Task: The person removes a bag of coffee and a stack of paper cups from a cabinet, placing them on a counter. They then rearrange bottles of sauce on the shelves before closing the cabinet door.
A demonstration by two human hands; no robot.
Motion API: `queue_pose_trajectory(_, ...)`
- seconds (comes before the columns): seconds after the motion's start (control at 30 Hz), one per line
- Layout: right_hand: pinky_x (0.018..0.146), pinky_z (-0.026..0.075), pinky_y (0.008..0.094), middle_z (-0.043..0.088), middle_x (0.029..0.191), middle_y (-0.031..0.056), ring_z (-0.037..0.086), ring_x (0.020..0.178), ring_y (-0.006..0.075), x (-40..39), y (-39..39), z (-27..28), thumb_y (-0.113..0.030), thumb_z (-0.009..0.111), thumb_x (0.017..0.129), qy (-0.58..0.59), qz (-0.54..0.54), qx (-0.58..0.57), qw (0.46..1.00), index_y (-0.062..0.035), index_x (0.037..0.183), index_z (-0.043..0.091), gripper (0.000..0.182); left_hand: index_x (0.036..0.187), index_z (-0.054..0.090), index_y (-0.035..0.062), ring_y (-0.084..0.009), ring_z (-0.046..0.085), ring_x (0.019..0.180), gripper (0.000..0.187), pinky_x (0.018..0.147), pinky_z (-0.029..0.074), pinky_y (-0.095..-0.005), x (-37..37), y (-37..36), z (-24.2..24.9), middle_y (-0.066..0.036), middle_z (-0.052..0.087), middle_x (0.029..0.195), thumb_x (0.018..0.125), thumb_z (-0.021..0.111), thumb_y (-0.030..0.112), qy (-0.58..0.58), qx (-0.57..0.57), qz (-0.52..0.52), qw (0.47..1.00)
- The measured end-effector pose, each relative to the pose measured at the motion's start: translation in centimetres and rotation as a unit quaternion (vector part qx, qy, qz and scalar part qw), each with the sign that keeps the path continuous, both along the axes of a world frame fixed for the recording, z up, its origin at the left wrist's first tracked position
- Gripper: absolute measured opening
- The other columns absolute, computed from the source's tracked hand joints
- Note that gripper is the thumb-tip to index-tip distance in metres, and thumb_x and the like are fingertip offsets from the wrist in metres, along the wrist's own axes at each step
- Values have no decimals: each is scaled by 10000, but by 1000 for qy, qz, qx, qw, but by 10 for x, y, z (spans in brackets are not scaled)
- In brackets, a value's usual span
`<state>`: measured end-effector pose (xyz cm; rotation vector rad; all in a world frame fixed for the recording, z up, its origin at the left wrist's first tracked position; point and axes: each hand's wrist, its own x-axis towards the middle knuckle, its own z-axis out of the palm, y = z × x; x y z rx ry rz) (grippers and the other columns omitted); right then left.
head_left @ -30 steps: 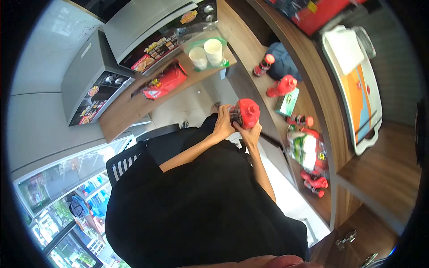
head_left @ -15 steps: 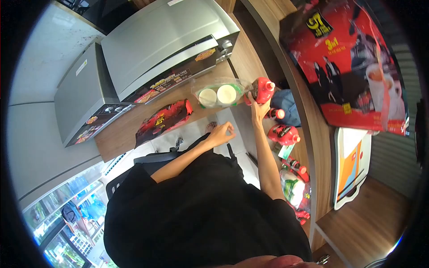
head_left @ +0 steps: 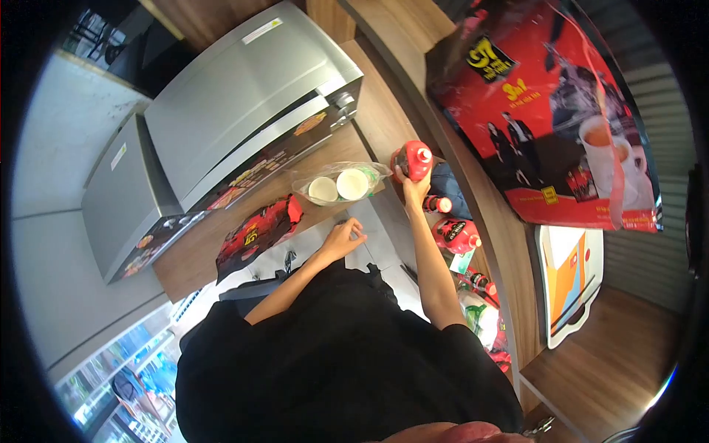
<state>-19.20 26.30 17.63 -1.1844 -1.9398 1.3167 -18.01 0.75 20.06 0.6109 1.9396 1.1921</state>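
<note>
My right hand (head_left: 416, 190) is wrapped round a red bottle (head_left: 412, 162) with a pale cap, at the right end of the wooden counter. The bottle's lower part is partly hidden by my fingers. My left hand (head_left: 346, 238) hovers in front of the counter's edge, fingers loosely curled and holding nothing. Between the hands and the oven, clear plastic packaging with two stacks of white paper cups (head_left: 353, 184) lies on the counter. To its left is a red and black coffee bag (head_left: 260, 230).
A large silver oven (head_left: 251, 88) and a smaller one (head_left: 125, 192) stand along the counter. More red bottles (head_left: 454, 235) line the shelf on the right. A big red coffee bag (head_left: 546, 125) and a white-framed board (head_left: 572, 284) are beyond the wooden divider (head_left: 509, 295).
The view has shifted, so the surroundings appear further left and mostly lower. My right hand keeps hold of the bottle. The fingers of my left hand have folded in a little more.
</note>
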Motion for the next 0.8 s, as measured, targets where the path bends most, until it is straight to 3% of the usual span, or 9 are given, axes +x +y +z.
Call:
queue_pose_trajectory(0.2, 1104, 371, 400, 489, 1387, 228, 488, 1298, 305, 26, -24, -9, -90, 818, 730, 103, 25, 66, 992, -6, 1427, 297, 874, 1054, 541, 38, -193, 641, 652, 287, 627, 511, -324, 15, 26, 20, -86, 682, 821, 861, 698, 180, 42, 72, 4, 997)
queue_pose_trajectory(0.27, 1088, 396, 390, 539, 1339, 187, 521, 1265, 264, 64, -44, -9, -52, 773, 776, 77, 47, -34, 995, -5, 1381, 390, 717, 1060, 540, 37, -171, 626, 649, 263, 617, 501, -302, 26, 38, 35, -76, 668, 796, 871, 687, 147, 54, 102, 12, 993)
queue_pose_trajectory(0.33, 944, 514, 342, 664, 1125, 87, 631, 1042, 158, 142, -63, -2, -75, 743, 824, 120, 175, -81, 974, -29, 1222, 574, 435, 1064, 538, 35, -150, 612, 654, 245, 610, 491, -283, 53, 64, 61, -69, 653, 777, 881, 677, 119, 56, 126, -38, 990)
queue_pose_trajectory(0.37, 928, 519, 341, 667, 1115, 88, 632, 1016, 150, 171, -73, 18, -80, 712, 858, 83, 177, -181, 964, -33, 1218, 580, 387, 1061, 536, 27, -128, 597, 659, 233, 596, 476, -268, 66, 72, 58, -69, 642, 769, 889, 671, 108, 57, 164, -47, 984)
queue_pose_trajectory(0.4, 927, 516, 337, 666, 1124, 81, 629, 1032, 146, 201, -80, 15, -79, 677, 890, 27, 180, -144, 973, -22, 1227, 570, 358, 1060, 536, 25, -125, 595, 662, 231, 597, 475, -269, 79, 79, 60, -67, 642, 770, 891, 670, 110, 49, 173, -72, 981)
queue_pose_trajectory(0.47, 954, 502, 335, 669, 1158, 113, 632, 1076, 173, 261, -101, 14, -88, 642, 934, 147, 161, -205, 954, -8, 1255, 557, 341, 1058, 537, 22, -121, 592, 668, 229, 599, 473, -271, 109, 91, 67, -62, 642, 770, 895, 669, 115, 30, 192, -115, 974)
queue_pose_trajectory(0.53, 965, 493, 330, 664, 1188, 122, 634, 1097, 186, 327, -111, 24, -97, 636, 941, 133, 142, -266, 944, -16, 1255, 563, 333, 1078, 534, 23, -93, 589, 695, 230, 629, 479, -252, 144, 102, 74, -46, 635, 783, 901, 664, 91, 32, 182, -177, 967)
queue_pose_trajectory(0.67, 829, 503, 300, 693, 1120, 82, 658, 1024, 161, 452, -147, 30, -181, 629, 954, 192, -126, -250, 941, -72, 1221, 596, 291, 1075, 520, 32, -89, 569, 666, 247, 612, 458, -244, 228, 120, 75, -29, 615, 768, 893, 673, 96, 22, 198, -245, 949)
queue_pose_trajectory(0.8, 804, 464, 296, 676, 1026, 16, 612, 964, 124, 577, -186, 34, -229, 625, 952, 269, -425, -167, 848, -137, 1204, 601, 269, 1091, 505, 29, -90, 561, 667, 271, 621, 458, -245, 323, 117, 82, -29, 613, 774, 893, 676, 101, -15, 214, -309, 927)
